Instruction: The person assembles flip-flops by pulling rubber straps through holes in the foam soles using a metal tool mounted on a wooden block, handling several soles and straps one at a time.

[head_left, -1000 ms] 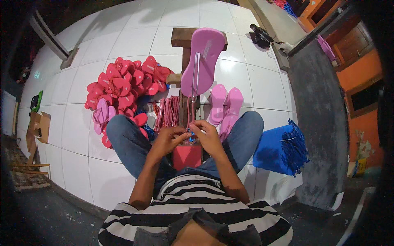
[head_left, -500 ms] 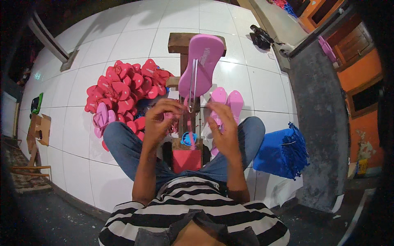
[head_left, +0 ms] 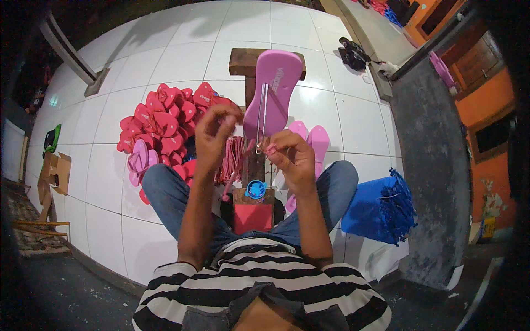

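While both raised, right hand touches pink sandal sole.

Sandal sole on wooden stand, sandal heap left, bundle right.

We list a heap of red sandal soles on the white tiled floor, with a few pink soles at its near edge. A pair of pink soles lies to the right. A blue bundle of straps sits beside a grey concrete wall. Dark footwear rests far off. Cardboard pieces lie at the left, near a green item.
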### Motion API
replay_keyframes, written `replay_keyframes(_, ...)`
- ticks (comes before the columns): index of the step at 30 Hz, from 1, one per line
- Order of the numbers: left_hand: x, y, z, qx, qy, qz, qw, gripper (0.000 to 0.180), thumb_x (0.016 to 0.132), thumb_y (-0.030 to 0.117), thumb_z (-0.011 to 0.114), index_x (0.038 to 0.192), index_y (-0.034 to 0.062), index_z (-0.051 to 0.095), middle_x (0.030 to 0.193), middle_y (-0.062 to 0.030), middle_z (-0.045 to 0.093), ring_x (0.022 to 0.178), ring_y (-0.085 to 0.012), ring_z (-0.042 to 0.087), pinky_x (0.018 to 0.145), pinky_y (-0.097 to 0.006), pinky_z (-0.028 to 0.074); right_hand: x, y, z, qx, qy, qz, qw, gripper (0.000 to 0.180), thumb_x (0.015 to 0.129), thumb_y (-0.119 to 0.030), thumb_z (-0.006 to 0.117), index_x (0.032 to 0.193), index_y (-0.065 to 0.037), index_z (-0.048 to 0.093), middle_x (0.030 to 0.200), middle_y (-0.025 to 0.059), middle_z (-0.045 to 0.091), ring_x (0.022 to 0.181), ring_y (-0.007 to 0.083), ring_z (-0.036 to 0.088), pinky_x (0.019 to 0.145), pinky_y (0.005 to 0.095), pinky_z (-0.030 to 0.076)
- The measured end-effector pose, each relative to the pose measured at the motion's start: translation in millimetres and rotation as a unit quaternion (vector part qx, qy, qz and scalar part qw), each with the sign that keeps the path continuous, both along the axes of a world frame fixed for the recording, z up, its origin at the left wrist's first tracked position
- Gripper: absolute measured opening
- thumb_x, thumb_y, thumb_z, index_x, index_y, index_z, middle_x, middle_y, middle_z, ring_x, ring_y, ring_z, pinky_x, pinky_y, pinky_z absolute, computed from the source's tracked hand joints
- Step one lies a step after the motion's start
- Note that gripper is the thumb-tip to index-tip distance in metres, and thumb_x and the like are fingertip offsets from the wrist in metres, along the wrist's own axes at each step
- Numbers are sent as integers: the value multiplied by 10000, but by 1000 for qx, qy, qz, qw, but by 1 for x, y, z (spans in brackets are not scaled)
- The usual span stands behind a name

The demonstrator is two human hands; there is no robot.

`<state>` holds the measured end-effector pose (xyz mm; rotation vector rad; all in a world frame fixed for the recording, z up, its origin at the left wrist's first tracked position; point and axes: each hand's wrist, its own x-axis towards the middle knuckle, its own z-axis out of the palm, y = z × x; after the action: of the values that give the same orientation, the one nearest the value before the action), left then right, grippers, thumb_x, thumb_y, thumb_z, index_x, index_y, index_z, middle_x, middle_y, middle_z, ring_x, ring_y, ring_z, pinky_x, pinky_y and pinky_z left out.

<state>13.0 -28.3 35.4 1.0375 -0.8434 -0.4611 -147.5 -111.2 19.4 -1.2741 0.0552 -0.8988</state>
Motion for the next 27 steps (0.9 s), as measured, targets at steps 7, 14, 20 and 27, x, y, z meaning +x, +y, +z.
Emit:
replay_keyframes(7,25,-41,79,42,-438,174,881,334,835,208,657,1103,19,595,997,-141,624,925,-253,569,821,-345,458,16,-6,-1,-11,-34,104,994,194,807,-167,716,867,-46,576,888,58,581,847,138,568,752,268,466)
replay_keyframes(14,22,-53,77,39,-422,122,897,322,785,222,710,1035,34,634,924,-123,638,874,-257,574,787,-339,458,27,-21,-12,90,19,108,990,233,823,-203,705,877,-47,540,796,49,568,732,139,569,668,265,473)
replay_keyframes(20,-10,-9,55,86,-275,86,954,222,808,166,696,964,21,629,840,-63,631,775,-172,560,705,-285,441,27,5,-15,226,-21,65,972,182,859,-152,660,973,-46,566,923,36,587,822,134,576,757,257,475)
replay_keyframes(27,-22,-16,46,31,-116,4,993,289,921,269,560,1070,22,576,946,-32,583,867,-98,499,783,-261,414,2,2,-3,-117,55,-287,949,362,854,-203,660,1127,-11,519,1073,86,543,1031,176,518,915,318,408)
